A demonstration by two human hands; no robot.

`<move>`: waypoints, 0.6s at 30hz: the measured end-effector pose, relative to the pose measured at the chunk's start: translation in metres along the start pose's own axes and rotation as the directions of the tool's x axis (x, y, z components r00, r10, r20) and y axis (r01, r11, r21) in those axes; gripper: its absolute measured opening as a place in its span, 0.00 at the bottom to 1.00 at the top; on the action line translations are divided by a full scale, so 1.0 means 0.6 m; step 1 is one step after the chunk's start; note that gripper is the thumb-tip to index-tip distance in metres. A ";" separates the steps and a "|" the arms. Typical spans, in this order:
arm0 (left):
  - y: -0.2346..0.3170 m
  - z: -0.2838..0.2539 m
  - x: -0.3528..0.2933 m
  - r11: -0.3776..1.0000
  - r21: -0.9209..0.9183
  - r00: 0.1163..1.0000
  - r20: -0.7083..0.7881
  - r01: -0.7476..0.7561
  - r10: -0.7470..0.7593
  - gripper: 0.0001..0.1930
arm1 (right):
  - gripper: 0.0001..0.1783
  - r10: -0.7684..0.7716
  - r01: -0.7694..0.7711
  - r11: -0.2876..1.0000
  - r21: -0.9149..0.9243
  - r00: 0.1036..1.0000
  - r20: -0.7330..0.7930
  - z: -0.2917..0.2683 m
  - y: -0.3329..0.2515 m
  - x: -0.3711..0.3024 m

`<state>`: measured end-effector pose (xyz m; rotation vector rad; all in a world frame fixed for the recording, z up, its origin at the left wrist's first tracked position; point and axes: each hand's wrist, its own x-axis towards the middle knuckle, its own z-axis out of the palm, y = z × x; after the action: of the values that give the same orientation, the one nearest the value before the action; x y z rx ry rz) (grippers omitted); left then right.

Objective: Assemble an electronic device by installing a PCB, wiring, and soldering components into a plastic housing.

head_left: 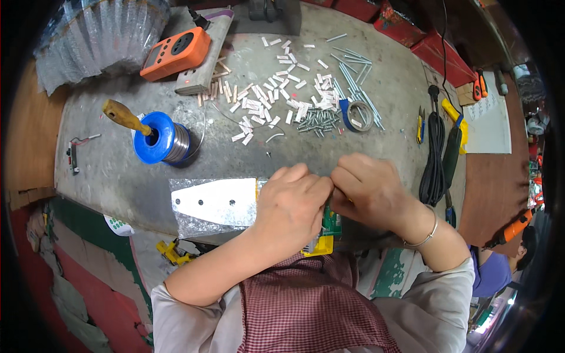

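My left hand (292, 203) and my right hand (369, 191) meet at the table's near edge, fingers curled and fingertips almost touching. Whatever they pinch is hidden behind the knuckles. Just below them a green piece (332, 222) and a yellow piece (322, 246) show in part; I cannot tell whether they belong to one thing. Beside my left hand lies a white tapered plate (219, 201) with three dark round spots, resting on bubble wrap (191, 228). The plate's right end, near a yellow strip, is partly covered by my hand.
Small white pieces (259, 100), screws (318, 120), metal rods (353, 82) and a tape roll (369, 116) lie beyond my hands. Left stand a blue wire spool (154, 140) with a wooden-handled tool and an orange meter (176, 53). A black cable (434, 159) lies right.
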<state>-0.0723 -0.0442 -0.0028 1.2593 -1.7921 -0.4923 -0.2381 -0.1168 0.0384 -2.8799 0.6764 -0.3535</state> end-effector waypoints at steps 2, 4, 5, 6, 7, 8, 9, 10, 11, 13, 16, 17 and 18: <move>-0.002 0.003 0.000 1.000 0.009 1.000 -0.012 0.007 -0.007 0.08 | 0.12 -0.016 0.016 1.000 0.007 1.000 0.015 -0.002 0.004 0.008; -0.001 0.002 0.002 0.999 0.032 1.000 -0.024 0.015 -0.014 0.06 | 0.12 -0.022 0.022 1.000 0.004 0.999 0.034 -0.010 0.004 0.014; -0.001 0.004 0.002 1.000 0.017 1.000 -0.016 0.013 -0.013 0.06 | 0.11 -0.022 0.024 1.000 -0.021 0.998 0.052 -0.014 0.002 0.018; -0.004 0.005 0.003 1.000 0.014 1.000 -0.019 0.018 -0.018 0.05 | 0.10 -0.026 0.029 0.999 -0.044 0.997 0.071 -0.019 0.001 0.022; -0.005 0.006 0.004 1.000 0.011 0.999 -0.022 0.023 -0.023 0.04 | 0.10 -0.015 0.019 0.999 -0.048 0.997 0.078 -0.024 0.001 0.023; -0.003 0.007 0.008 1.000 0.005 1.000 -0.016 0.022 -0.022 0.03 | 0.09 -0.008 0.014 0.998 -0.059 0.995 0.096 -0.030 0.001 0.024; -0.004 0.007 0.009 1.000 -0.002 1.000 -0.017 0.017 -0.017 0.03 | 0.07 -0.006 0.014 0.997 -0.073 0.994 0.109 -0.035 0.003 0.027; -0.005 0.006 0.006 0.999 -0.033 0.999 -0.026 0.041 -0.042 0.03 | 0.07 -0.006 0.014 0.997 -0.074 0.994 0.112 -0.035 0.019 0.025; -0.007 0.005 0.004 0.996 -0.065 0.997 -0.036 0.065 -0.067 0.03 | 0.06 0.089 -0.071 0.977 -0.202 0.993 0.083 -0.039 0.049 0.015; -0.007 -0.002 0.001 0.993 -0.093 0.996 -0.039 0.075 -0.079 0.03 | 0.05 0.270 -0.244 0.927 -0.284 0.961 0.056 -0.066 0.084 -0.006; -0.002 0.003 0.002 0.990 -0.125 0.996 -0.046 0.070 -0.076 0.03 | 0.10 0.494 -0.456 0.806 -0.378 0.870 0.004 -0.100 0.143 -0.059; -0.001 0.004 0.003 0.991 -0.122 0.997 -0.049 0.060 -0.066 0.03 | 0.12 0.575 -0.491 0.717 -0.495 0.818 0.022 -0.104 0.155 -0.071; -0.001 0.005 0.006 0.992 -0.119 0.997 -0.054 0.049 -0.056 0.03 | 0.12 0.552 -0.498 0.763 -0.412 0.834 0.014 -0.099 0.149 -0.069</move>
<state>-0.0749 -0.0480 -0.0034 1.2292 -1.6610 -0.5775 -0.3270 -0.1829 0.0689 -2.8354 1.6431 0.0719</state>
